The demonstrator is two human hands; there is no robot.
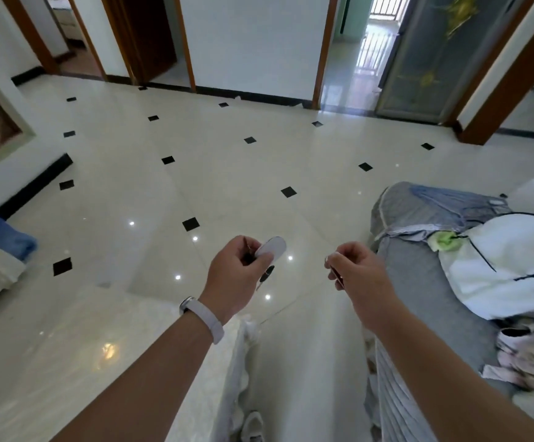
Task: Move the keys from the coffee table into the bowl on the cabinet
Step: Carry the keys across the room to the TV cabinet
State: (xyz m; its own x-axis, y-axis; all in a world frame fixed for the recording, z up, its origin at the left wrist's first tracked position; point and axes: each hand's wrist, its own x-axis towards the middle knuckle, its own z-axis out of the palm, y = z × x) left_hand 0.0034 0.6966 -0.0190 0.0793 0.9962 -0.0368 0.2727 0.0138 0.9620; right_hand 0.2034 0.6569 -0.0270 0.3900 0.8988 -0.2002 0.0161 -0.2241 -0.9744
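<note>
My left hand point(237, 272) is closed around a bunch of keys with a white oval fob point(272, 248); a dark key point(266, 275) dangles beneath the fingers. My right hand point(355, 269) is closed on a second, reddish key point(337, 275) with a small metal ring showing at the fingertips. Both hands are held out in front of me above the shiny tiled floor, a short gap apart. The glossy white coffee table point(83, 352) lies below my left forearm. Neither a bowl nor a cabinet is in view.
A grey sofa point(418, 282) piled with white and blue clothes stands at the right. A blue towel point(4, 234) lies on white cloth at the left edge. Several doorways point(150, 43) line the far wall across the tiled floor point(227, 161).
</note>
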